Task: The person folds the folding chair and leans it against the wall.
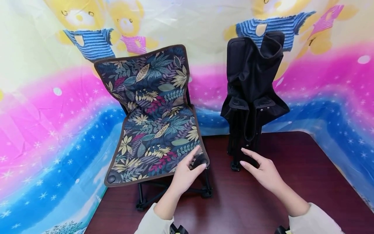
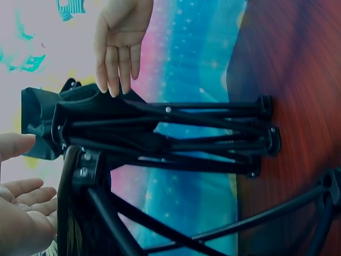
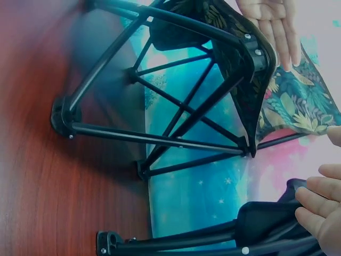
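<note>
An unfolded camp chair (image 1: 157,130) with a dark leaf-print seat and back stands at the left. To its right, a folded black camp chair (image 1: 252,74) stands upright, its fabric bunched and its legs (image 2: 213,144) drawn together. My left hand (image 1: 184,174) is over the front right corner of the leaf-print chair, fingers extended and thumb apart; whether it touches the fabric I cannot tell. In front of the black chair's legs is my right hand (image 1: 267,174), palm turned inward, fingers loosely straight. Neither hand holds anything.
Both chairs rest on a dark red-brown wooden table (image 1: 233,204). A printed cloth (image 1: 52,130) with bears and snowflakes hangs behind and beside it. Crossed black leg tubes (image 3: 181,106) show under the leaf-print chair. Dark straps (image 1: 178,229) sit at the wrists.
</note>
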Demonstrator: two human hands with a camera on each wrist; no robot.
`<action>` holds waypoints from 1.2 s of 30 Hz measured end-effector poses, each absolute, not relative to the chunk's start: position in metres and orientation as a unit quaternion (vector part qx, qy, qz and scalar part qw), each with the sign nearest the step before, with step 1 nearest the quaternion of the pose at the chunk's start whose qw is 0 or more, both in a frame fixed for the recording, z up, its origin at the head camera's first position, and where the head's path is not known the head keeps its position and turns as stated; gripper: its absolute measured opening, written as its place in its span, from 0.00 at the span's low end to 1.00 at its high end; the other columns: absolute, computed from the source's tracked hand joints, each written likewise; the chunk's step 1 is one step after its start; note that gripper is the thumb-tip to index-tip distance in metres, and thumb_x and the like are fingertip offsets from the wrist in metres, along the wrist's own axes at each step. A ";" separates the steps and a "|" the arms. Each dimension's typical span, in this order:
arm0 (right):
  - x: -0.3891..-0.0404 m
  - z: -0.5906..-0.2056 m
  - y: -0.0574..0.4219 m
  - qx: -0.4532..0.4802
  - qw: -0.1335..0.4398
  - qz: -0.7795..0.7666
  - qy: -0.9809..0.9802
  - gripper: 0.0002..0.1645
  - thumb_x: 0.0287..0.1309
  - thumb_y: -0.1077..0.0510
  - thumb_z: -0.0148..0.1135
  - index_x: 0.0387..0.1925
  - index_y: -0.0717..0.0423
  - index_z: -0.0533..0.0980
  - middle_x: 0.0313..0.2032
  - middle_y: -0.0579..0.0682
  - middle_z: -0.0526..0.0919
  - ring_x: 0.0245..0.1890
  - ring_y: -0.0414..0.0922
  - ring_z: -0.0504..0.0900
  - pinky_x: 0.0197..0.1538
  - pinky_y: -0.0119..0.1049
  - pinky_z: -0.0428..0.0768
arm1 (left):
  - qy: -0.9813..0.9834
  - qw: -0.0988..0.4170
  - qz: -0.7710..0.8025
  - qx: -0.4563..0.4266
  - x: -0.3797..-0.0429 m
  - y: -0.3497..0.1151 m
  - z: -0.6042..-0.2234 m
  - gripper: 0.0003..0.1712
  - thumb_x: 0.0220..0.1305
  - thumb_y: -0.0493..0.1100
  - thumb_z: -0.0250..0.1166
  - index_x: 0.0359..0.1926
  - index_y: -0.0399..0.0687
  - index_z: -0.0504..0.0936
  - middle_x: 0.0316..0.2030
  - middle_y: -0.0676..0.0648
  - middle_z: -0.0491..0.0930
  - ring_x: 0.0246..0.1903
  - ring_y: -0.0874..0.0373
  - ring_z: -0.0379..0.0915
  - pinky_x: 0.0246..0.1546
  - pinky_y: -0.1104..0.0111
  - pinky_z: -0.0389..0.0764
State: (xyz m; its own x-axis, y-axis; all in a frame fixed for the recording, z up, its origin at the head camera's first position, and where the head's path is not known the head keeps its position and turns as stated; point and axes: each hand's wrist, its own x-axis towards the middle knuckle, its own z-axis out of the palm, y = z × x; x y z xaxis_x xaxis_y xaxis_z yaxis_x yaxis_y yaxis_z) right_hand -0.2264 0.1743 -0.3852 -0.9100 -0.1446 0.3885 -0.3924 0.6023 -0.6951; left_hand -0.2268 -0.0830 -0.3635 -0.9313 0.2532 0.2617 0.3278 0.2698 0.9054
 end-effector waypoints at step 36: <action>-0.231 -0.382 0.134 0.216 0.155 0.430 -0.863 0.27 0.52 0.52 0.58 0.54 0.51 0.68 0.52 0.48 0.72 0.52 0.43 0.68 0.49 0.42 0.69 | -0.888 0.135 -0.418 -0.132 -0.213 -0.137 -0.372 0.35 0.50 0.42 0.64 0.60 0.46 0.63 0.59 0.47 0.60 0.59 0.57 0.52 0.55 0.55 0.59</action>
State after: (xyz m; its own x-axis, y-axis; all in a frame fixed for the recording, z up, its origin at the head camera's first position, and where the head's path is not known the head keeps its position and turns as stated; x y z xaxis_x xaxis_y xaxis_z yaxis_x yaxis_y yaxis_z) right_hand -0.2310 0.1338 -0.3819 -0.8580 -0.2399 0.4543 -0.5071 0.5364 -0.6746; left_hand -0.2127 -0.1368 -0.3722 -0.9289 0.1208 0.3499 0.3468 0.6151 0.7081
